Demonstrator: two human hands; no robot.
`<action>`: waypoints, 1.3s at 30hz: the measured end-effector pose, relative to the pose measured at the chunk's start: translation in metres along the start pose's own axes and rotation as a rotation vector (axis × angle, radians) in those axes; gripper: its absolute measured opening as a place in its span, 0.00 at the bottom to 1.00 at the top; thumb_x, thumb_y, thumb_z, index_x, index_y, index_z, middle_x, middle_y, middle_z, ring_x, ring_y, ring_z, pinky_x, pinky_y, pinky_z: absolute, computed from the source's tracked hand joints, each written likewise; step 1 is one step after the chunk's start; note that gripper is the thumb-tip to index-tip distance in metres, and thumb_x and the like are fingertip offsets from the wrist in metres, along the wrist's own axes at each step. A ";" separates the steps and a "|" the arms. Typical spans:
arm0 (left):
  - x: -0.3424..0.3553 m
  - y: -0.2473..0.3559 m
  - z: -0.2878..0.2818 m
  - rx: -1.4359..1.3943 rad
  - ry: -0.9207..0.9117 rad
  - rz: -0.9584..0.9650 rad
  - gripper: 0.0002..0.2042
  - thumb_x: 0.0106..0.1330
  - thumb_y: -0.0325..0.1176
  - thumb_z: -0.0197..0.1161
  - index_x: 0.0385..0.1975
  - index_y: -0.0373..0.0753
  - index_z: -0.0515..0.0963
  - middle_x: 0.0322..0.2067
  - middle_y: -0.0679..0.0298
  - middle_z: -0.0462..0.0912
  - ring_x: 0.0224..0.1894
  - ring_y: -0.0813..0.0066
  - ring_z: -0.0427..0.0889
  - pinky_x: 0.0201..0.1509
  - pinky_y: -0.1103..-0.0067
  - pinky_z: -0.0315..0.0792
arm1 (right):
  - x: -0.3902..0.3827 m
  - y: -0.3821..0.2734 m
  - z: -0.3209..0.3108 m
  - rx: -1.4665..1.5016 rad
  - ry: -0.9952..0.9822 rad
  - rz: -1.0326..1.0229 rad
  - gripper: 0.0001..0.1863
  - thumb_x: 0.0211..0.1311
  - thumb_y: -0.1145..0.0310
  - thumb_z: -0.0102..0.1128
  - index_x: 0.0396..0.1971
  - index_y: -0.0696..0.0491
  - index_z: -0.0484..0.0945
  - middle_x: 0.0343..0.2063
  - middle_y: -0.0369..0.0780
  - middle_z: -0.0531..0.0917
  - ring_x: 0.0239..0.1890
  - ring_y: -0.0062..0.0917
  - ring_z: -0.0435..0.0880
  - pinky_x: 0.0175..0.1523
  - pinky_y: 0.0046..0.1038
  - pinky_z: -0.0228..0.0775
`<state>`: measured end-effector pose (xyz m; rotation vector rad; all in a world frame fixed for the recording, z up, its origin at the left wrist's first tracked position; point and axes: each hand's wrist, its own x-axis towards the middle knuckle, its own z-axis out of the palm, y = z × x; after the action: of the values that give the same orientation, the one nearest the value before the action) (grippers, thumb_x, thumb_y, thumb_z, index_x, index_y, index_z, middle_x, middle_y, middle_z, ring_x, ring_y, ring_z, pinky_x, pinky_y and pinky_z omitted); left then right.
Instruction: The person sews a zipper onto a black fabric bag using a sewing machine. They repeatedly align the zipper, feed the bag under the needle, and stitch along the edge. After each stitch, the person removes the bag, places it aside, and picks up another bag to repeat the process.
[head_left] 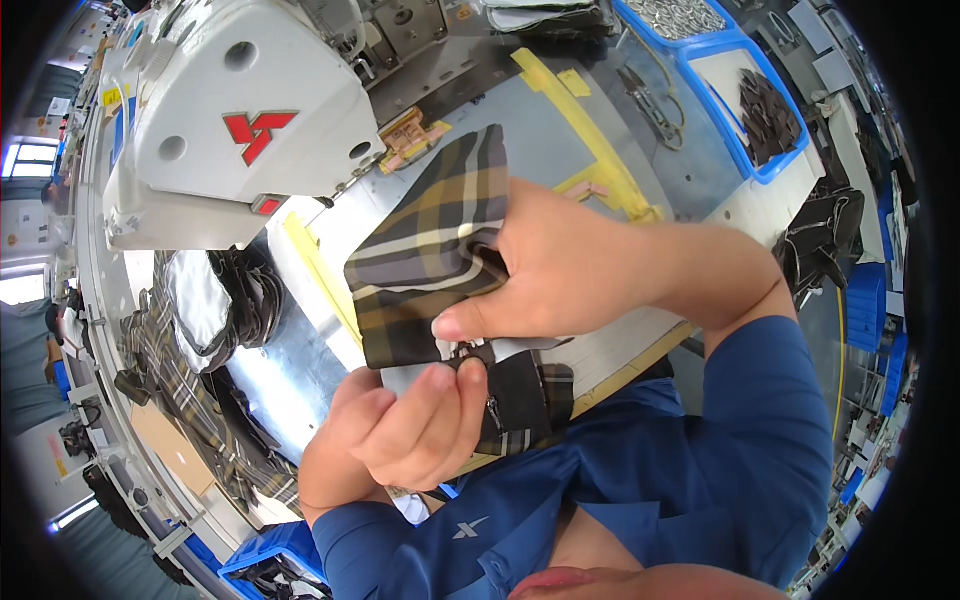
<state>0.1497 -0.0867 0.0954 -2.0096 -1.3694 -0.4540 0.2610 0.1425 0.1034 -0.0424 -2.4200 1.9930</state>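
A plaid fabric piece (430, 235) in brown, grey, black and white is held up off the table between my hands. My right hand (565, 265) is closed on its gathered edge, thumb reaching toward a small metal fitting, apparently a zip slider (462, 349). From below, my left hand (415, 420) pinches at that fitting with thumb and index finger, which partly cover it. A black panel (518, 395) with plaid edging hangs below my fingers, and a small metal zip pull (493, 410) lies on it.
A white sewing machine (240, 110) stands at upper left. Stacked dark pieces (225, 305) and plaid cloth (185, 390) lie left. Thread snips (652, 105) rest at upper right beside blue bins holding metal parts (675, 17) and dark strips (768, 118). Yellow tape (600, 150) marks the table.
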 end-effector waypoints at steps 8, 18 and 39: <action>0.005 -0.008 -0.003 -0.217 0.015 -0.211 0.12 0.57 0.14 0.73 0.39 0.33 0.86 0.40 0.57 0.83 0.39 0.61 0.85 0.35 0.71 0.73 | -0.006 -0.018 -0.006 0.289 0.086 0.125 0.42 0.60 0.69 0.76 0.72 0.58 0.64 0.36 0.45 0.89 0.35 0.27 0.87 0.44 0.31 0.78; 0.005 -0.005 -0.010 -0.277 0.020 -0.317 0.11 0.56 0.15 0.73 0.38 0.33 0.84 0.39 0.59 0.80 0.41 0.58 0.87 0.36 0.71 0.76 | -0.011 -0.009 -0.008 -0.499 0.206 -0.498 0.17 0.53 0.77 0.76 0.44 0.54 0.88 0.35 0.40 0.87 0.32 0.28 0.85 0.36 0.29 0.75; 0.007 -0.004 -0.008 -0.478 0.086 -0.274 0.09 0.55 0.16 0.73 0.35 0.34 0.85 0.39 0.55 0.88 0.41 0.56 0.87 0.39 0.70 0.81 | -0.002 -0.006 -0.011 -0.610 0.046 -0.940 0.11 0.58 0.70 0.70 0.40 0.59 0.86 0.37 0.41 0.86 0.39 0.35 0.85 0.41 0.32 0.75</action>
<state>0.1491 -0.0865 0.1072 -2.1382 -1.6005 -1.0647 0.2627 0.1517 0.1117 0.8435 -2.2400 0.8323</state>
